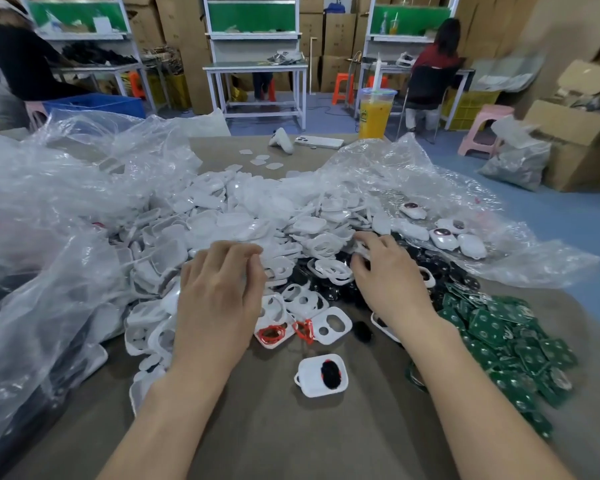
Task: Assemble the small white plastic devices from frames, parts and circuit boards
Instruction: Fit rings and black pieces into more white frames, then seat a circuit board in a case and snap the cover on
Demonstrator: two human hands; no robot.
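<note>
On the brown table (291, 441), the left hand (219, 292) lies with bent fingers on the heap of white frames (291, 226), whether gripping I cannot tell, while the right hand (390, 277) pinches a white frame (361, 250) at the heap's near side. Crumpled clear plastic bags (49, 209) crowd the left edge, green circuit boards (499, 337) the right edge, with black parts (329, 294) between and one open white shell (321, 375) near the front. A cup of orange drink (376, 114) stands at the far edge; beyond are white workbenches (255, 69), cardboard boxes (340, 32), a blue floor (551, 209) and a seated person (433, 74).
</note>
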